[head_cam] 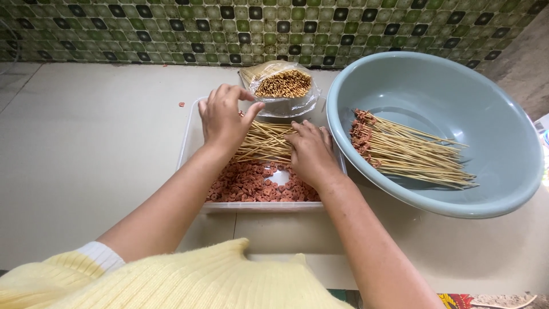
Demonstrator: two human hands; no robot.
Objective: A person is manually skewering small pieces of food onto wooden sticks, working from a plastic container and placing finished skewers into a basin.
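Observation:
My left hand hovers over the far left corner of a clear plastic tray, thumb and fingers pinched together; whether they grip anything I cannot tell. Flat on a loose pile of bamboo skewers lying across the tray rests my right hand, fingers spread. Small reddish-brown round pieces cover the near half of the tray.
A large grey-blue basin at the right holds skewers threaded with reddish pieces. A plastic bag of bamboo skewers lies behind the tray. A green tiled wall runs along the back. One stray piece lies on the beige surface.

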